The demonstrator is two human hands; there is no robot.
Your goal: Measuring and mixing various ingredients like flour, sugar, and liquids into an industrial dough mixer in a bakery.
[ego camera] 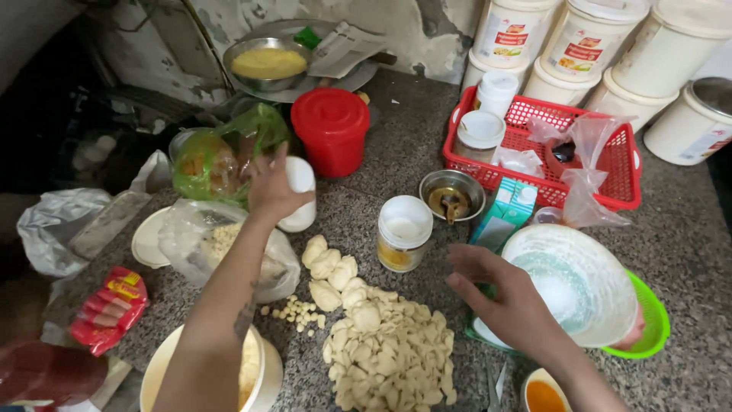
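Observation:
My left hand (268, 188) reaches across the speckled stone counter (396, 164) and grips a white plastic jar (298, 194) standing beside a green bag of food (221, 156). My right hand (499, 294) hovers with fingers spread, holding nothing, just left of a clear plastic bag of white powder (576, 282) that rests in a green basket (652, 324). Between the hands lies a heap of pale sliced pieces (385, 343), with larger peeled chunks (332, 267) and small kernels (299, 311) beside it. A white-lidded jar (402, 233) stands behind the heap.
A red lidded tub (332, 130), a small steel bowl (452, 194), a teal carton (505, 214) and a red basket (618, 164) of jars and bags stand behind. White buckets (671, 53) line the wall. A steel bowl of yellow meal (268, 62) sits at back. A red packet (110, 309) lies left.

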